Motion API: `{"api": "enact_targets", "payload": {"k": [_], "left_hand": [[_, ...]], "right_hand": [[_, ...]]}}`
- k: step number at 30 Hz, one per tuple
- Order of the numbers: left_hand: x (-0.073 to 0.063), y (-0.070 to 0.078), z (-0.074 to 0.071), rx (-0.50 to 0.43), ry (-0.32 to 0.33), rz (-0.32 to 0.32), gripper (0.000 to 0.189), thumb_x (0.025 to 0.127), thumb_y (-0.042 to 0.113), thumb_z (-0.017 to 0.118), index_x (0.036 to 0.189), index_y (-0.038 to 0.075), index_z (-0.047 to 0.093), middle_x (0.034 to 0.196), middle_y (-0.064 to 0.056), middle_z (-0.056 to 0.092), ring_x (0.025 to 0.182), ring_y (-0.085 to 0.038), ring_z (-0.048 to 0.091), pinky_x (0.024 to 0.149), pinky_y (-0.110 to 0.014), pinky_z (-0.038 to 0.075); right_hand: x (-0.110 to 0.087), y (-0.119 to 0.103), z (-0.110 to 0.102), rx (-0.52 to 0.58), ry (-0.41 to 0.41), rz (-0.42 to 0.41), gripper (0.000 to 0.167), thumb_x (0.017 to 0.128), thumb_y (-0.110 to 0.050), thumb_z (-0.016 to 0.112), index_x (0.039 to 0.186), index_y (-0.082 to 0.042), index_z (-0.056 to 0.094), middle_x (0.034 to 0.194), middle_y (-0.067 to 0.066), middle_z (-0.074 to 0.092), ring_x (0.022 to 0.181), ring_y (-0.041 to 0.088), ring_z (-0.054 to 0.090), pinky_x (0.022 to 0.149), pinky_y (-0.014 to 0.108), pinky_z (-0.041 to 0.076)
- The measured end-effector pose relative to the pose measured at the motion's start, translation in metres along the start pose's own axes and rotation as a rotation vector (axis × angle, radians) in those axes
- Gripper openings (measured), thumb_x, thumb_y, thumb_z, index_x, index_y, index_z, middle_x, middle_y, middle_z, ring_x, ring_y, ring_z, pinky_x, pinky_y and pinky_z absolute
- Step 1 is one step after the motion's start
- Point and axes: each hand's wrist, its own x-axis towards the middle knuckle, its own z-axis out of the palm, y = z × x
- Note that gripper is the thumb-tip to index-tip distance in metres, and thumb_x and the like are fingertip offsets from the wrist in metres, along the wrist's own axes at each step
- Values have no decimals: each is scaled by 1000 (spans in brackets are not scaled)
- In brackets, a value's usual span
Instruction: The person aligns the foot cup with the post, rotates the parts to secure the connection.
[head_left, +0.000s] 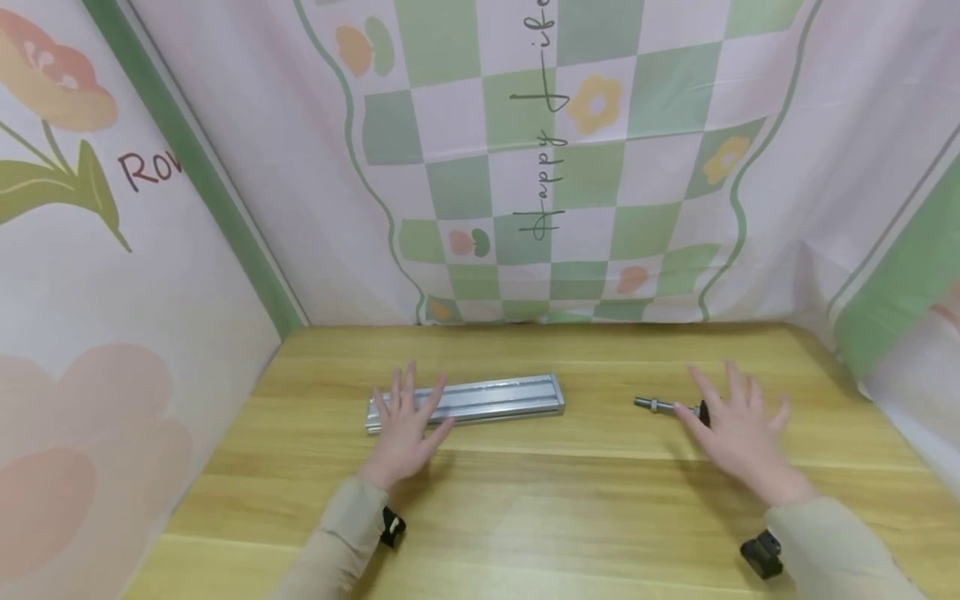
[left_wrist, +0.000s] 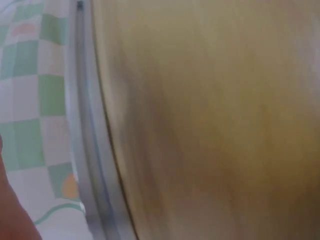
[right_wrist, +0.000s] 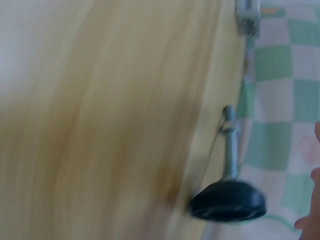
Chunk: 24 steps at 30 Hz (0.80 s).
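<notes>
A silver aluminium profile (head_left: 498, 398) with grooves along its length lies crosswise on the table. My left hand (head_left: 405, 429), fingers spread, overlaps its left end in the head view. In the left wrist view the profile (left_wrist: 92, 125) runs down the left side. To the right lies a levelling foot with a threaded bolt, a nut and a black round base (right_wrist: 228, 201). Its bolt (head_left: 654, 405) points left, and my right hand (head_left: 742, 429) hovers over the base with fingers spread, partly hiding it. Neither hand grips anything.
The wooden table (head_left: 525, 508) ends at the back against a checkered curtain (head_left: 525, 283). Printed cloth (head_left: 172, 333) also hangs on the left side. A black wrist camera (head_left: 762, 554) sits under the right sleeve, another (head_left: 392, 527) under the left.
</notes>
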Motion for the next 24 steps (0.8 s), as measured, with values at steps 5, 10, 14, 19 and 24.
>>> {"api": "enact_targets", "payload": {"k": [5,10,14,19,24], "left_hand": [[3,-8,5,-5,-88,-6,65,97,45,44,152,21,18,156,-23,-15,141,-45,-16,109,-73,-13],[8,-13,7,9,-136,-56,66,98,48,42,152,24,16,156,-22,-15,142,-44,-15,111,-70,-13],[11,-17,8,16,-159,-74,65,97,49,42,152,25,15,156,-22,-15,142,-45,-12,111,-70,-12],[12,-19,9,-12,-180,-73,66,97,47,43,152,24,15,156,-24,-13,142,-47,-11,111,-70,-13],[13,-23,12,-32,-214,-79,66,98,47,41,153,23,14,156,-25,-10,142,-47,-10,112,-69,-12]], "right_hand": [[3,17,5,-7,-63,-4,70,97,-53,37,153,-24,6,150,36,1,128,63,10,96,85,-6],[3,30,8,-37,-118,-18,72,97,-52,39,153,-23,3,146,39,9,125,63,16,96,85,4],[3,34,8,-37,-174,-34,76,96,-50,43,153,-20,2,145,41,11,124,64,17,95,84,8],[3,35,6,-54,-213,-86,85,91,-42,58,151,-11,6,140,41,22,121,62,26,92,83,19],[1,37,8,-76,-159,-171,82,85,-25,70,146,-2,21,130,40,40,114,58,40,88,77,33]]}}
